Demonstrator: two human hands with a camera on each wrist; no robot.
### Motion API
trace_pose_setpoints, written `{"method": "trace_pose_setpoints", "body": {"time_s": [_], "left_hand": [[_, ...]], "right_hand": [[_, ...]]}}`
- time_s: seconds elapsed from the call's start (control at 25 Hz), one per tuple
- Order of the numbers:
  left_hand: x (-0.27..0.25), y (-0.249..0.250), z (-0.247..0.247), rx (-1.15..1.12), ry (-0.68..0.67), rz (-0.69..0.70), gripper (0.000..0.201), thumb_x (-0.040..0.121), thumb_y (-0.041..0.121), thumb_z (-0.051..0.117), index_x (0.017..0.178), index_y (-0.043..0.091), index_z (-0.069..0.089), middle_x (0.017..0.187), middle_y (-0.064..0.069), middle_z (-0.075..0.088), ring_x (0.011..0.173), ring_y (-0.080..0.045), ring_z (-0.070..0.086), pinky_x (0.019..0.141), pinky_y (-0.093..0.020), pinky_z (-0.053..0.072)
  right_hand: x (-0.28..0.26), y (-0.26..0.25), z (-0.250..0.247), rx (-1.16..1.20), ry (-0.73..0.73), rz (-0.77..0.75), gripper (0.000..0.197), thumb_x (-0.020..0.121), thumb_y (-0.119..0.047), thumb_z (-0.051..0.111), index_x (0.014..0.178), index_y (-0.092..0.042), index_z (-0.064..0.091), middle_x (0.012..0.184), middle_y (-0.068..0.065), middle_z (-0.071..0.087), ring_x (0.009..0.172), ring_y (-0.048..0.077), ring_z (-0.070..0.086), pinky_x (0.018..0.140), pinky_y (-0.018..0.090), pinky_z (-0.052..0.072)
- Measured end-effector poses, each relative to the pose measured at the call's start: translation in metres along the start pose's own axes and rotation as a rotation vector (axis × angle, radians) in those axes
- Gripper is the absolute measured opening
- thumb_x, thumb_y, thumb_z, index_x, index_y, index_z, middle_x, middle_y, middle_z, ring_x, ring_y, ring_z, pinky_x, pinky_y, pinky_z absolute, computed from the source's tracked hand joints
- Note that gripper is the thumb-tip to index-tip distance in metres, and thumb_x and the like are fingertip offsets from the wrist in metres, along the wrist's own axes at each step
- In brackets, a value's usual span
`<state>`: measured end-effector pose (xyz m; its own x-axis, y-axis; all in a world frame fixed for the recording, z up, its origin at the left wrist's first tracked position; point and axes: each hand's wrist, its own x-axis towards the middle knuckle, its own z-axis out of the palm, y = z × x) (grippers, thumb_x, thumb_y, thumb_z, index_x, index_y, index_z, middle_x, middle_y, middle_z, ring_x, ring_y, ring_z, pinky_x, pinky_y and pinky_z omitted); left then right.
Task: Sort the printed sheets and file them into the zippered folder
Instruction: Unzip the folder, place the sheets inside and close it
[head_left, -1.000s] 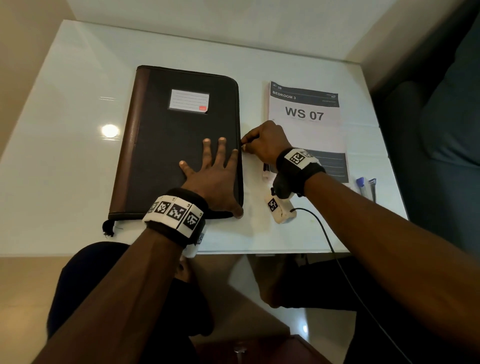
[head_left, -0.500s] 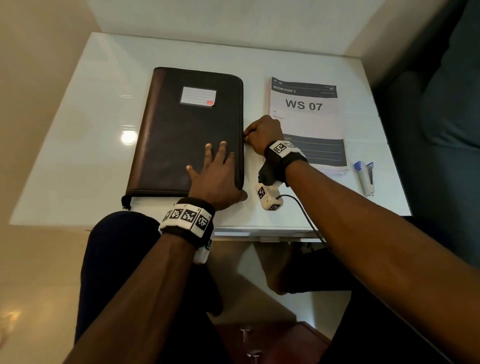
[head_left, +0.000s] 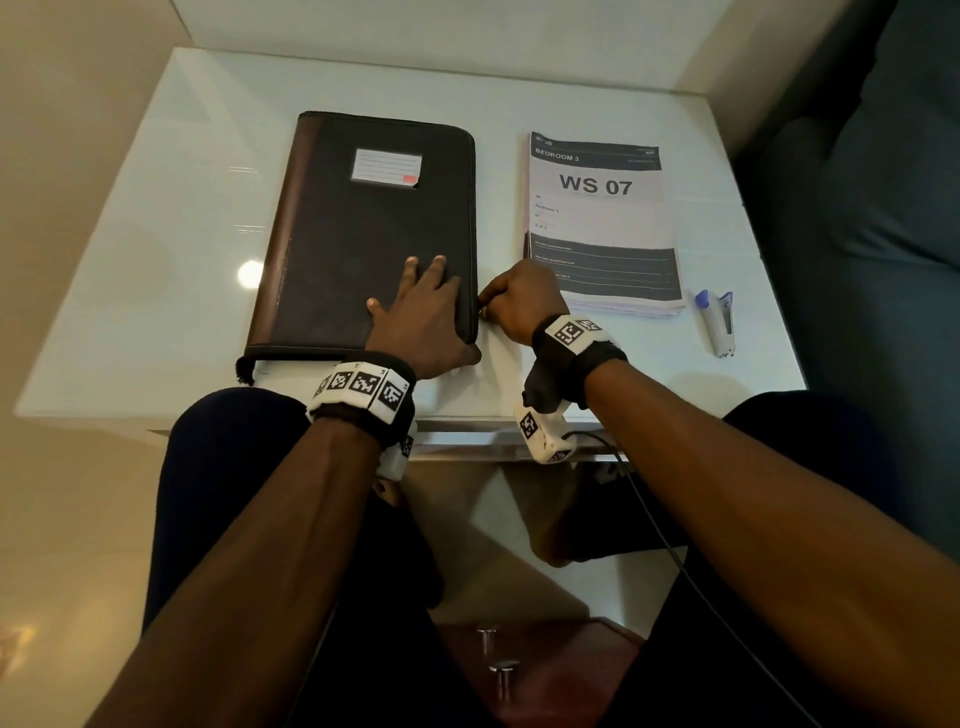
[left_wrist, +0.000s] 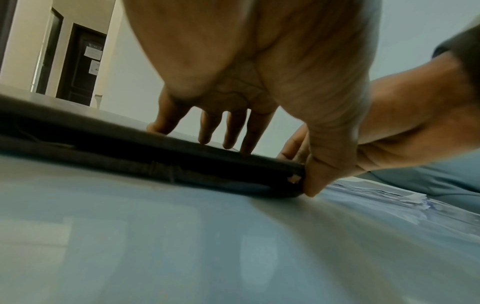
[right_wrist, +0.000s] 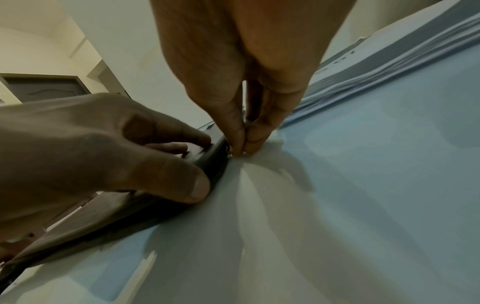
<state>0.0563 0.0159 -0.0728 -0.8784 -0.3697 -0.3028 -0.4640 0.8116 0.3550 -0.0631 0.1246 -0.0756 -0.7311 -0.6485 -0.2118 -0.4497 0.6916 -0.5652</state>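
Head view: closed folder (head_left: 374, 228) on a table (head_left: 156, 260), left hand (head_left: 421, 322) pressing flat on it. Right hand (head_left: 519, 306) pinches the zipper pull (right_wrist: 230, 153). Sheets (head_left: 602, 223) lie stacked beside it, unfiled; nearly all remains.

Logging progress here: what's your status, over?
Left hand flat on closed folder. Right hand fingers pinching the zipper pull. Sheets stacked beside, unfiled. Nothing in the way.
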Motion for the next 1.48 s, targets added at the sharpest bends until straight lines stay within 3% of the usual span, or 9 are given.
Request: {"method": "trace_pose_setpoints", "body": {"time_s": [0.16, 0.32, 0.48, 0.6, 0.68, 1.08, 1.32, 1.48], "left_hand": [[-0.004, -0.003, 0.001, 0.004, 0.004, 0.015, 0.097, 0.079, 0.046, 0.082, 0.157, 0.016, 0.035, 0.173, 0.000, 0.007, 0.160, -0.031, -0.004, 0.112, -0.083, 0.017], [-0.009, -0.007, -0.004, 0.018, -0.020, -0.004, 0.102, 0.075, 0.056, 0.084, 0.158, 0.024, 0.034, 0.173, -0.003, 0.005, 0.159, -0.037, -0.004, 0.114, -0.081, 0.017], [-0.027, -0.027, -0.018, 0.098, -0.095, -0.183, 0.122, 0.064, 0.065, 0.088, 0.160, 0.043, 0.017, 0.173, -0.005, -0.010, 0.155, -0.050, -0.012, 0.109, -0.085, 0.011], [-0.039, -0.060, -0.034, 0.066, -0.098, -0.445, 0.135, 0.057, 0.059, 0.095, 0.160, 0.043, 0.010, 0.172, -0.010, -0.015, 0.152, -0.058, -0.009, 0.111, -0.084, 0.014], [-0.039, -0.077, -0.040, 0.036, -0.100, -0.510, 0.139, 0.052, 0.058, 0.097, 0.159, 0.043, 0.010, 0.171, -0.010, -0.015, 0.150, -0.062, -0.007, 0.112, -0.083, 0.016], [-0.049, -0.062, -0.035, -0.027, -0.058, -0.492, 0.119, 0.054, 0.058, 0.096, 0.151, 0.047, 0.029, 0.171, -0.008, -0.001, 0.148, -0.063, 0.002, 0.107, -0.087, 0.015], [-0.054, -0.057, -0.035, -0.047, -0.031, -0.500, 0.115, 0.056, 0.055, 0.096, 0.151, 0.046, 0.032, 0.171, -0.007, 0.001, 0.150, -0.060, -0.001, 0.107, -0.086, 0.018], [-0.054, -0.055, -0.032, -0.019, -0.011, -0.490, 0.103, 0.050, 0.065, 0.093, 0.137, 0.043, 0.044, 0.167, -0.012, 0.010, 0.149, -0.058, 0.009, 0.110, -0.081, 0.023]], "right_hand": [[-0.025, 0.002, 0.009, 0.034, 0.024, -0.001, 0.017, 0.088, -0.008, 0.071, 0.099, -0.011, 0.083, 0.099, 0.007, 0.079, 0.096, 0.023, 0.071, 0.094, 0.028, 0.053], [-0.040, 0.003, 0.015, 0.091, 0.060, 0.046, 0.018, 0.087, -0.008, 0.070, 0.097, -0.013, 0.083, 0.099, 0.006, 0.079, 0.097, 0.022, 0.069, 0.093, 0.027, 0.052], [-0.051, 0.001, 0.023, 0.218, 0.102, 0.111, 0.019, 0.083, -0.008, 0.071, 0.097, -0.015, 0.083, 0.098, 0.003, 0.080, 0.099, 0.020, 0.069, 0.091, 0.023, 0.049], [-0.051, 0.002, 0.025, 0.341, 0.128, 0.151, 0.020, 0.082, -0.006, 0.071, 0.094, -0.016, 0.083, 0.097, 0.001, 0.079, 0.101, 0.020, 0.068, 0.103, 0.033, 0.051], [-0.052, 0.000, 0.025, 0.363, 0.120, 0.142, 0.021, 0.084, -0.006, 0.069, 0.096, -0.015, 0.083, 0.098, 0.002, 0.079, 0.100, 0.021, 0.069, 0.104, 0.038, 0.052], [-0.062, 0.005, 0.019, 0.217, 0.070, 0.068, 0.021, 0.091, -0.008, 0.066, 0.107, -0.009, 0.080, 0.101, 0.011, 0.078, 0.092, 0.025, 0.072, 0.099, 0.038, 0.056], [-0.075, 0.005, 0.032, 0.402, 0.148, 0.197, 0.013, 0.085, -0.008, 0.072, 0.090, -0.011, 0.083, 0.085, 0.006, 0.079, 0.084, 0.024, 0.073, 0.092, 0.041, 0.060], [-0.089, 0.000, 0.041, 0.536, 0.191, 0.290, 0.007, 0.086, -0.011, 0.075, 0.087, -0.011, 0.082, 0.077, 0.001, 0.076, 0.075, 0.015, 0.071, 0.091, 0.034, 0.060]]}}
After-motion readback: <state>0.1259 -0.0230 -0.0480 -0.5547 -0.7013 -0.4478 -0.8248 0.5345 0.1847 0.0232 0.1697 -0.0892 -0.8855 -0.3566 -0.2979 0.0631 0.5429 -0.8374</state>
